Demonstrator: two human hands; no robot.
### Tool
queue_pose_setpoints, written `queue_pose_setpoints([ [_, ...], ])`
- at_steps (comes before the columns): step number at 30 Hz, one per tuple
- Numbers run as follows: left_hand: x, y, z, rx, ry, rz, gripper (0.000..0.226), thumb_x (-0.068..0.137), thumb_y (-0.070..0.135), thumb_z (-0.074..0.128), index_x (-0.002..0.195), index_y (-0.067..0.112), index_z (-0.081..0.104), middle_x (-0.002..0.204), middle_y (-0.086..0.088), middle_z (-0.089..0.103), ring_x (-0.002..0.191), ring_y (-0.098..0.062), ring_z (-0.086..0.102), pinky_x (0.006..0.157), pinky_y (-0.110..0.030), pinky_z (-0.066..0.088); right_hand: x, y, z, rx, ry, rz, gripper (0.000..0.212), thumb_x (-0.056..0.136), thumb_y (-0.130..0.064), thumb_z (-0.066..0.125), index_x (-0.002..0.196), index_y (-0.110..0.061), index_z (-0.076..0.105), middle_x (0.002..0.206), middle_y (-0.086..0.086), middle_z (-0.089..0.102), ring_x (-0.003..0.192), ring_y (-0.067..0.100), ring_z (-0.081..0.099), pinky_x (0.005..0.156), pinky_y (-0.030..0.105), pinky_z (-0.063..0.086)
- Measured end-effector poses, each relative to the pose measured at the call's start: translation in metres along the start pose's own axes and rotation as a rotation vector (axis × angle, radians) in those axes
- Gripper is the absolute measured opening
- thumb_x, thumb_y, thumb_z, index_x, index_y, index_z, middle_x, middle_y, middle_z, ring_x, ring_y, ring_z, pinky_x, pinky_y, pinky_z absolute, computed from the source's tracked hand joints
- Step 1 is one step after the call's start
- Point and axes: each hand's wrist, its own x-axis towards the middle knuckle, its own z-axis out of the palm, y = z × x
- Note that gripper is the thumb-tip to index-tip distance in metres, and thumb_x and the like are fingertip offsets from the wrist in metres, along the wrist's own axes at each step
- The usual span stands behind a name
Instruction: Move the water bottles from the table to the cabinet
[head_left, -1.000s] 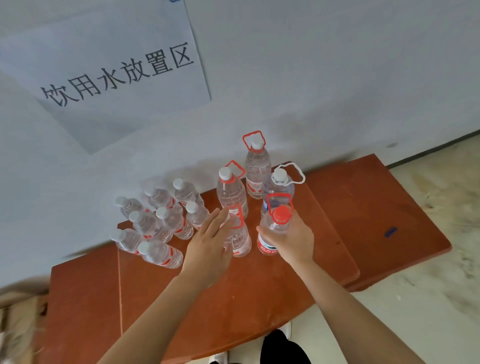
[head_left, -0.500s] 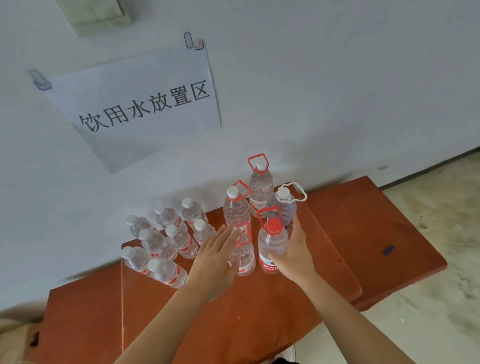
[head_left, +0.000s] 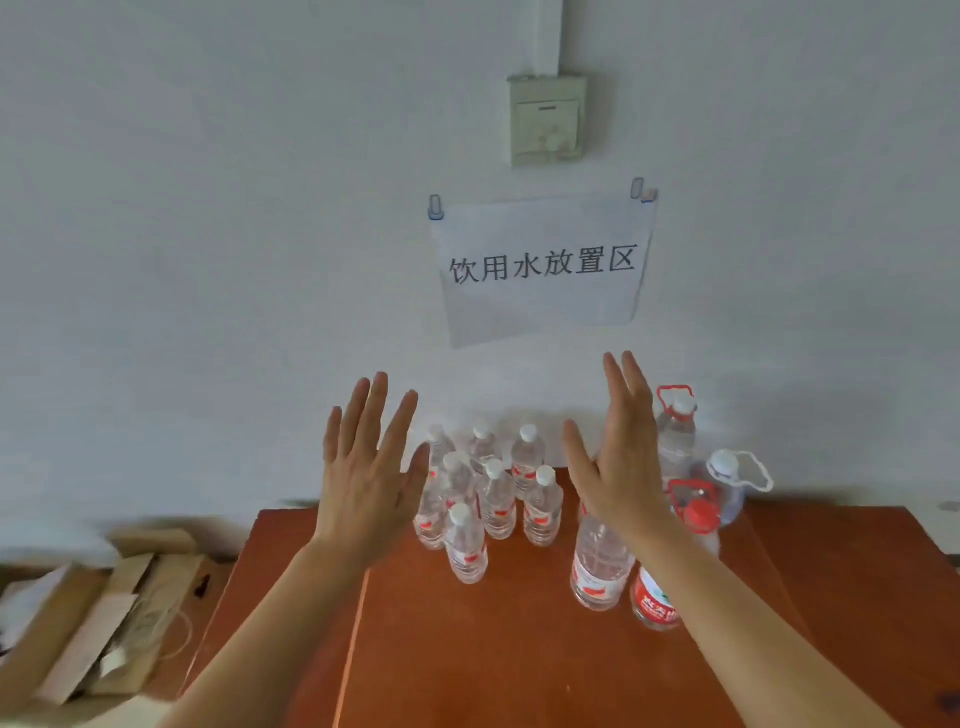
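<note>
I see the wall (head_left: 208, 260) filling most of the view, and below it the red-brown surface (head_left: 519, 649) carrying every bottle. Both my hands are raised above it with the fingers spread wide, gripping nothing. The left hand (head_left: 363, 483) has its fingers (head_left: 371, 410) pointing up at the wall; the right hand (head_left: 618, 467) stands edge-on, its fingers (head_left: 623, 389) just under the paper sign (head_left: 540, 265). Between the two hands, below the fingertips, stands the cluster of small bottles (head_left: 493, 499), upright and packed close, white caps up. Under and behind my right hand are the big bottles (head_left: 597, 566) with loop handles: one clear one below the palm, a red-capped one (head_left: 698, 514) beside the wrist, two more past the fingers toward the wall. Left of my left forearm lie cardboard boxes (head_left: 93, 613). Above the sign is a wall switch (head_left: 548, 122).
</note>
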Motion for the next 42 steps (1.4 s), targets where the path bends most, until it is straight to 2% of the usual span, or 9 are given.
queue_pose_setpoints([
  [5,-0.045,-0.012,-0.094,0.184,0.254,-0.220,0.056,0.102,0.033,0.049,0.153,0.013,0.039,0.165,-0.017,0.022,0.155,-0.035,0.014,0.120,-0.063,0.020,0.026,-0.081,0.028,0.234,-0.121,-0.282,0.071,0.101,-0.039,0.049,0.160,-0.021,0.015,0.170,0.013,0.012,0.156,0.023,0.017,0.123,0.050,0.025],
  [11,-0.150,-0.018,-0.194,0.446,0.361,-0.506,0.056,0.101,0.036,0.050,0.151,0.012,0.043,0.165,-0.017,0.021,0.155,-0.034,0.013,0.118,-0.065,0.021,-0.012,-0.188,0.076,0.496,-0.342,-0.526,0.071,0.101,-0.042,0.045,0.161,-0.024,0.013,0.169,0.012,0.015,0.156,0.027,0.020,0.119,0.062,0.027],
  [15,-0.240,-0.019,-0.273,0.636,0.321,-0.702,0.061,0.103,0.044,0.042,0.155,0.015,0.035,0.167,-0.016,0.014,0.156,-0.032,0.005,0.121,-0.063,0.016,-0.066,-0.294,0.104,0.626,-0.476,-0.654,0.070,0.101,-0.044,0.043,0.161,-0.024,0.014,0.169,0.011,0.017,0.156,0.026,0.019,0.119,0.063,0.027],
  [22,-0.427,-0.031,-0.434,0.976,0.302,-1.085,0.069,0.103,0.055,0.025,0.159,0.015,0.024,0.168,-0.016,0.005,0.156,-0.032,-0.002,0.120,-0.065,0.013,-0.211,-0.514,0.127,0.821,-0.598,-0.901,0.071,0.099,-0.040,0.048,0.161,-0.026,0.017,0.169,0.013,0.015,0.156,0.031,0.017,0.122,0.062,0.021],
  [25,-0.539,-0.029,-0.517,1.101,0.329,-1.253,0.071,0.102,0.056,0.022,0.160,0.014,0.022,0.168,-0.017,0.003,0.156,-0.033,-0.003,0.119,-0.067,0.011,-0.313,-0.628,0.134,0.844,-0.677,-1.071,0.069,0.103,-0.048,0.044,0.162,-0.032,0.013,0.171,0.010,0.007,0.158,0.029,0.009,0.123,0.063,0.016],
  [28,-0.588,-0.023,-0.553,1.183,0.266,-1.302,0.071,0.103,0.055,0.023,0.160,0.012,0.022,0.168,-0.017,0.000,0.156,-0.035,-0.003,0.118,-0.069,0.010,-0.360,-0.678,0.139,0.829,-0.659,-1.140,0.069,0.104,-0.059,0.035,0.164,-0.030,0.014,0.172,0.008,-0.002,0.159,0.028,-0.002,0.125,0.061,0.008],
  [33,-0.701,0.012,-0.636,1.346,0.306,-1.508,0.076,0.100,0.063,0.020,0.162,0.019,0.011,0.169,-0.012,-0.007,0.156,-0.032,-0.006,0.119,-0.069,0.008,-0.485,-0.792,0.107,0.911,-0.664,-1.341,0.076,0.103,-0.065,0.035,0.165,-0.027,0.013,0.172,0.012,-0.006,0.159,0.029,-0.007,0.127,0.056,-0.002],
  [37,-0.775,0.034,-0.672,1.414,0.342,-1.694,0.077,0.100,0.064,0.015,0.162,0.020,0.010,0.169,-0.011,-0.008,0.156,-0.031,-0.006,0.120,-0.067,0.007,-0.573,-0.861,0.091,1.046,-0.686,-1.444,0.077,0.102,-0.064,0.037,0.164,-0.023,0.018,0.171,0.018,0.000,0.159,0.034,-0.003,0.125,0.060,0.005],
  [42,-0.861,0.047,-0.704,1.509,0.360,-1.815,0.073,0.103,0.061,0.015,0.161,0.016,0.020,0.169,-0.015,0.002,0.156,-0.035,0.001,0.119,-0.068,0.009,-0.689,-0.935,0.085,1.201,-0.828,-1.524,0.080,0.101,-0.064,0.040,0.165,-0.023,0.013,0.171,0.018,-0.007,0.158,0.034,-0.006,0.126,0.060,0.005],
])
